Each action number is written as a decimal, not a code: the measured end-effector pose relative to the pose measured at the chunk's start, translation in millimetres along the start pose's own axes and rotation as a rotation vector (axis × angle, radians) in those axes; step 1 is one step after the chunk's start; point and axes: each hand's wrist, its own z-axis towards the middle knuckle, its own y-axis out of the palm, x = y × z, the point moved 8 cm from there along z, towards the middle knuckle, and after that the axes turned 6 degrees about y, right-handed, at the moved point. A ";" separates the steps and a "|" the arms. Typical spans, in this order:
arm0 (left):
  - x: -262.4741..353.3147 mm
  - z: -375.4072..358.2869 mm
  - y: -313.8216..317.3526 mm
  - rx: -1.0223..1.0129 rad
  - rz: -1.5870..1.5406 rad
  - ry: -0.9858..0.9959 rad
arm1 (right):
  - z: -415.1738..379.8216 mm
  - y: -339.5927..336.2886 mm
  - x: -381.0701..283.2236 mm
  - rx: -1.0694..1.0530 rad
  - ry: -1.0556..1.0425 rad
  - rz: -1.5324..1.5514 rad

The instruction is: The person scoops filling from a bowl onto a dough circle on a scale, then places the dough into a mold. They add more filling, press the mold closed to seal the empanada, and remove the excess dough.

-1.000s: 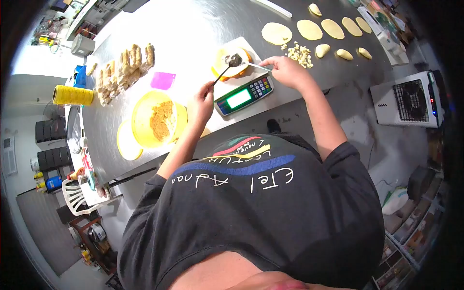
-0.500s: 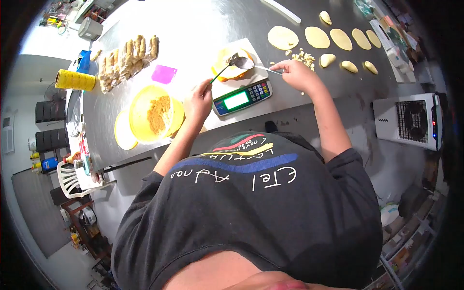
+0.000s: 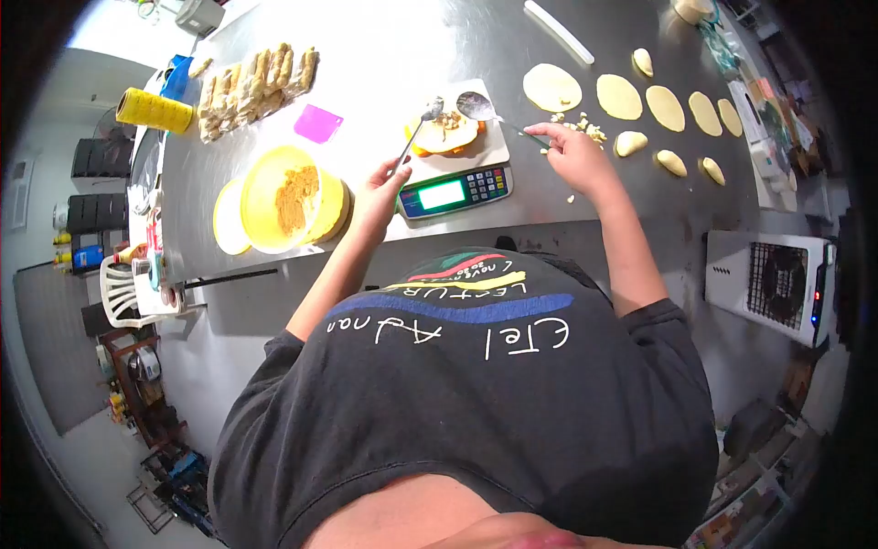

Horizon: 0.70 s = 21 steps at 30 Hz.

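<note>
My left hand point(image 3: 378, 203) is closed round the handle of a spoon point(image 3: 432, 112), whose head hangs over a round of dough point(image 3: 443, 142). A second spoon point(image 3: 474, 107) is gripped in my right hand point(image 3: 578, 165), its bowl tipped beside the same dough. Crumbly filling point(image 3: 451, 122) lies on that dough, which rests on something orange on the plate of a digital scale point(image 3: 457, 192). The scale's display is lit, but I cannot read it. Small pale dough scraps point(image 3: 585, 128) are scattered close to my right hand.
A yellow tub point(image 3: 259, 192) with brown filling point(image 3: 295, 197) stands left of the scale. Behind it are a purple scraper point(image 3: 318, 123) and wrapped rolls point(image 3: 256, 87). Flat dough rounds point(image 3: 619, 97) and folded pastries point(image 3: 671, 163) lie at right, below a white rod point(image 3: 559, 32).
The two spoons have moved apart; the right one has shifted off the dough to its far right side. Filling now shows on the dough. The whole view has shifted slightly.
</note>
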 end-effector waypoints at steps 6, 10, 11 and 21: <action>-24.1 -11.3 24.8 -0.161 -0.452 -0.304 | 7.8 6.7 0.4 0.056 -0.060 0.012; -22.1 -16.1 27.1 -0.132 -0.436 -0.299 | 12.8 5.6 -2.5 0.079 -0.078 -0.018; -21.5 -16.0 27.1 -0.124 -0.427 -0.287 | 14.2 5.2 -1.8 0.073 -0.045 -0.037; -8.5 -26.9 26.6 -0.091 -0.473 -0.272 | 20.6 4.5 -6.7 0.226 -0.243 0.066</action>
